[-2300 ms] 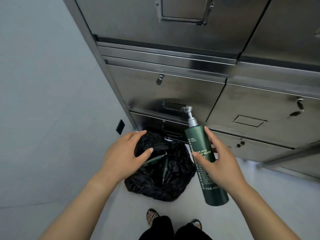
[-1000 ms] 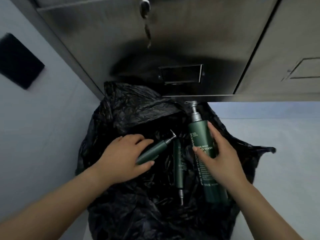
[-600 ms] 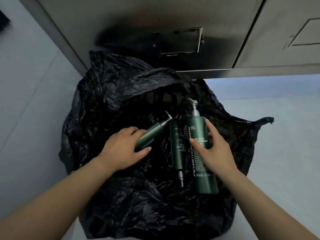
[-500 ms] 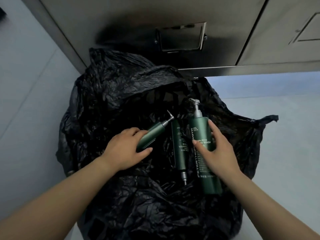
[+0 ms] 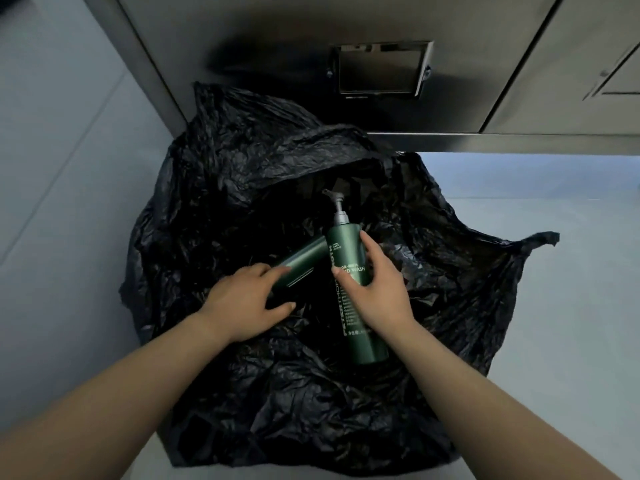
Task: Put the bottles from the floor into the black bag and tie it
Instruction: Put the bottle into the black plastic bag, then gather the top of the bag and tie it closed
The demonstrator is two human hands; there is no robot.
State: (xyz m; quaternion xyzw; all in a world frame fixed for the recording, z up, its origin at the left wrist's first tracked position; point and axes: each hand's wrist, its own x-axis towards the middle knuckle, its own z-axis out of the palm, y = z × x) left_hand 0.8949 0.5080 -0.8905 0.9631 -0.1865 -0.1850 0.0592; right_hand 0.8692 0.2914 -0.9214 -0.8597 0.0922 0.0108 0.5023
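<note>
bottles closer now (large over small)

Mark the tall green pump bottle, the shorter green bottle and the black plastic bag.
tall green pump bottle [image 5: 367,344]: head view, lower body.
shorter green bottle [image 5: 304,258]: head view, exposed side.
black plastic bag [image 5: 277,393]: head view, crumpled near side.

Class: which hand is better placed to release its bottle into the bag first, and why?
Probably the right hand, gripping the pump bottle: its pump head points into the dark opening of the black bag, and it overlaps the smaller bottle held by the left hand.
</note>
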